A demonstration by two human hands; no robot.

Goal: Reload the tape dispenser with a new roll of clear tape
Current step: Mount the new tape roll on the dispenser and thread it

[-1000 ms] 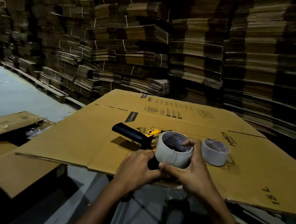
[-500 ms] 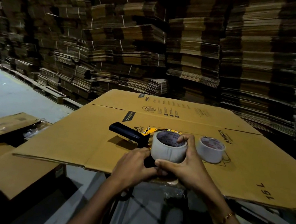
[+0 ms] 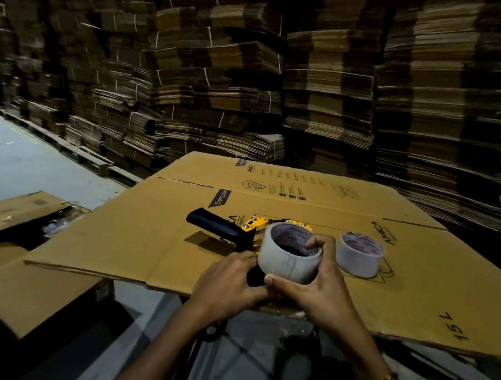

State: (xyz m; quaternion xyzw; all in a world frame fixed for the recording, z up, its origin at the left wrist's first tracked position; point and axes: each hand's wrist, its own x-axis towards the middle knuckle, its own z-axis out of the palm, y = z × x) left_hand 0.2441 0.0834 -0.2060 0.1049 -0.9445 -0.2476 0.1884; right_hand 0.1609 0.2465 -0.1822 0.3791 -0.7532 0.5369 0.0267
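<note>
A black and yellow tape dispenser [image 3: 222,227] lies on the flattened cardboard sheet [image 3: 140,239], its handle pointing left. My right hand [image 3: 321,291] grips a roll of clear tape [image 3: 288,255], fingers hooked inside the core and thumb under the front, just in front of the dispenser's head. My left hand [image 3: 227,282] curls around the near end of the dispenser, below the roll; what its fingers hold is partly hidden. A second tape roll [image 3: 360,255] stands on the sheet to the right.
Tall stacks of flattened cartons [image 3: 320,87] form a wall behind the sheet. An open cardboard box [image 3: 9,269] sits low at the left. Grey floor [image 3: 7,164] lies at the far left, with wooden pallets [image 3: 87,158] along its edge.
The roll in my right hand has tilted so its open core faces more toward me. Both hands stay at the dispenser's head.
</note>
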